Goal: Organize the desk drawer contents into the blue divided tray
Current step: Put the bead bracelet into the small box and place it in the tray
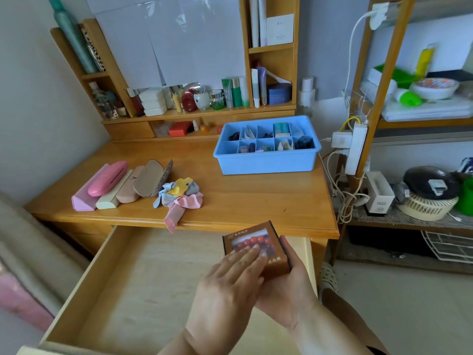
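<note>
Both hands hold a small brown box over the open drawer.

The right hand (286, 285) cups the small brown box (256, 245) from beneath and along its right side, fingers curled around its edge, while the left hand (230, 283) lies flat across its printed top with straight fingers. The box sits above the right part of the pulled-out drawer (143, 285), just in front of the surface (256, 196) edge. The blue divided tray (266, 149) stands well apart at the far right of the surface, its compartments holding small items too small to identify. To the left, a row of glasses cases (115, 185) lies beside a heap of cleaning cloths (179, 198), one pink cloth hanging over the front edge.
</note>
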A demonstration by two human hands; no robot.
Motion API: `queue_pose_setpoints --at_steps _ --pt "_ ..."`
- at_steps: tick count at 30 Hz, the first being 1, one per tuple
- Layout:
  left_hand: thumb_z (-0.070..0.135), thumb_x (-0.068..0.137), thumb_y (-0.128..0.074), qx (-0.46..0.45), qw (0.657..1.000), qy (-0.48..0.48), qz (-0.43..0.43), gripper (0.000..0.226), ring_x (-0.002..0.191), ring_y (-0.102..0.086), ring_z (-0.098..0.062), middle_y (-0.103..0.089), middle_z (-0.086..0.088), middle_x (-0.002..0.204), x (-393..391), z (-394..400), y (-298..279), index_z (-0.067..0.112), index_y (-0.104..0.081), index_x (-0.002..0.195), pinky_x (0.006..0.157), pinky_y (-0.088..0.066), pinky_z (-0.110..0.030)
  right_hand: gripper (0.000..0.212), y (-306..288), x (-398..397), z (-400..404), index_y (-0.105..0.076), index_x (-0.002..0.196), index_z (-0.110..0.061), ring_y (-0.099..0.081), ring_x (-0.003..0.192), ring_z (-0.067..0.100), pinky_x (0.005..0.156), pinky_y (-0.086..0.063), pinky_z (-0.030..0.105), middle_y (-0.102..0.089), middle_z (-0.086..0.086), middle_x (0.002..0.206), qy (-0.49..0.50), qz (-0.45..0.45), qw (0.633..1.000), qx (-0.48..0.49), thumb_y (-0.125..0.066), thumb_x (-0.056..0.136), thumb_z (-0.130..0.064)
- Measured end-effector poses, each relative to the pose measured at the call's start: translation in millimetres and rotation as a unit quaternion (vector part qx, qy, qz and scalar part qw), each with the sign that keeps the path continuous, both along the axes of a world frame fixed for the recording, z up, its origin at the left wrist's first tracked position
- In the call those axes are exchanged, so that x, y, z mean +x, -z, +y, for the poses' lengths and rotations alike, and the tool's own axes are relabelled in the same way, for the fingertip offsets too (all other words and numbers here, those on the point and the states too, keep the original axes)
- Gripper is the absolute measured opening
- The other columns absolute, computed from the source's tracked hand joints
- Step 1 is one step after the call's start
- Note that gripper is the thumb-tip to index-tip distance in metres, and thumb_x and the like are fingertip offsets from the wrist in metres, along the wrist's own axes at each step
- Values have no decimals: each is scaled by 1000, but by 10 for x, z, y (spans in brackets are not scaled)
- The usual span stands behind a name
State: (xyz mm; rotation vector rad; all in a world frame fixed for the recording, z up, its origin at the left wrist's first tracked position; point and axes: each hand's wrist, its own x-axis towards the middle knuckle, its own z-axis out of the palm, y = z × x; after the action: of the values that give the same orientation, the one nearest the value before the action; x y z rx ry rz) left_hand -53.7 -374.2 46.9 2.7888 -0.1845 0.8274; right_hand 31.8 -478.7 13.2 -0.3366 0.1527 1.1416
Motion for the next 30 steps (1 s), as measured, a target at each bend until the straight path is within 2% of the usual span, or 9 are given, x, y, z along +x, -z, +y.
queue_pose_setpoints --at_steps 5,9,13,16,19,21,25,28,30 --pt "27 84 -62 -129 990 13 48 37 129 -46 -17 -48 2 140 98 139 4 19 -64 120 101 -43 -31 70 -22 80 14 -65 116 1 -62 107 37 86 -51 47 -62 22 119 3 -8 1000 -8 -50 84 -59" --pt "35 71 -78 -228 961 -20 156 78 132 -33 3 -32 19 145 293 323 -150 33 -39 139 101 -31 -8 76 -48 172 10 -60 123 0 -52 119 40 98 -43 53 -53 25 131 6 -43 998 -37 -51 81 -62" --pt "41 66 -80 -191 941 2 278 87 110 -45 5 -42 23 127 506 433 -307 40 -32 139 89 -40 -7 74 -138 301 5 -59 126 -4 -51 123 40 105 -36 55 -50 25 136 -19 -97 994 -42 -49 81 -61" --pt "40 65 -82 -176 945 16 275 87 110 -44 8 -42 23 124 740 512 -451 42 -34 137 88 -42 -7 72 -216 524 49 -61 124 -7 -52 123 38 104 -39 53 -53 23 134 -24 -136 988 -67 -46 83 -64" --pt "41 65 -82 -163 960 20 225 84 106 -41 18 -40 31 113 1031 645 -606 43 -36 135 79 -40 -1 65 -393 906 143 -66 120 -14 -63 109 28 89 -51 44 -64 16 123 12 -218 967 -132 -43 84 -63" --pt "43 66 -80 -154 968 8 200 82 104 -45 11 -41 32 108 1250 750 -666 43 -36 134 77 -48 -11 55 -445 1180 168 -64 116 -18 -69 97 18 83 -54 35 -72 6 107 51 -357 896 -258 -38 90 -59" --pt "40 64 -82 -175 966 -45 183 84 102 -52 -4 -42 26 111 1720 1061 -625 45 -36 134 76 -56 -30 39 -154 1654 98 -59 118 -22 -60 101 3 82 -47 20 -67 -11 108 99 -607 618 -489 -40 96 -48" --pt "37 62 -84 -217 957 -62 182 83 100 -54 -5 -44 25 110 2125 1294 -610 46 -38 130 74 -58 -31 32 128 1834 41 -59 113 -33 -56 100 -5 80 -46 14 -63 -19 108 56 -672 526 -519 -39 95 -50" --pt "32 63 -84 -226 954 -66 185 83 99 -56 -9 -47 17 113 2455 1424 -646 45 -38 130 70 -58 -27 23 225 1872 32 -58 104 -42 -54 93 -10 79 -46 12 -61 -24 98 51 -695 504 -510 -39 94 -51"
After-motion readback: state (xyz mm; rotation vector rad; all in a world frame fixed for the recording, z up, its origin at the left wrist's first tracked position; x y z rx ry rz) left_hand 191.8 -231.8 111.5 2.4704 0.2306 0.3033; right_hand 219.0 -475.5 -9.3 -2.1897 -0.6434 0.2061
